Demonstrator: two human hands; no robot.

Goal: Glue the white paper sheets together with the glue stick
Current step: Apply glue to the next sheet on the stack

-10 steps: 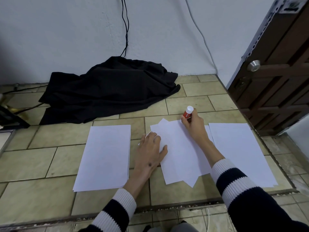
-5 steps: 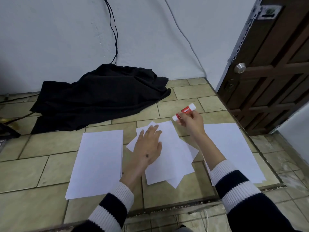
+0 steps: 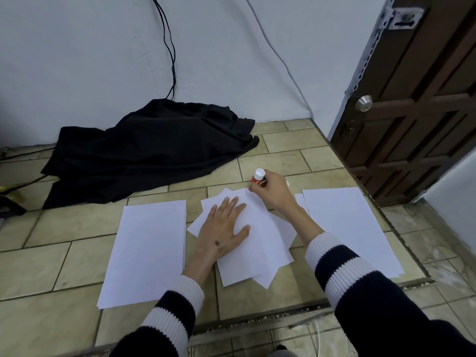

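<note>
Head cam, looking down at a tiled floor (image 3: 77,256). L hand (image 3: 223,229) lies flat, fingers spread wide, palm down on the middle pile of white sheets (image 3: 257,243), which are fanned at diff angles w/ corners poking out. R hand (image 3: 273,188) is closed round the glue stick (image 3: 257,176) at the far edge of that pile; red body mostly hidden by the fingers, white end sticks up & to the left. Can't tell if the lower tip touches the paper.

Left paper stack (image 3: 149,248) lies just beside the L hand, squared up, apart from the middle pile. Right paper stack (image 3: 347,225) sits right of the R forearm, partly hidden by the striped sleeve (image 3: 342,264).

Far left: black cloth (image 3: 149,150) heaped against the white wall (image 3: 77,60), black cable (image 3: 167,47) running down into it. Far right: brown door (image 3: 417,99) w/ metal knob (image 3: 363,103).
</note>
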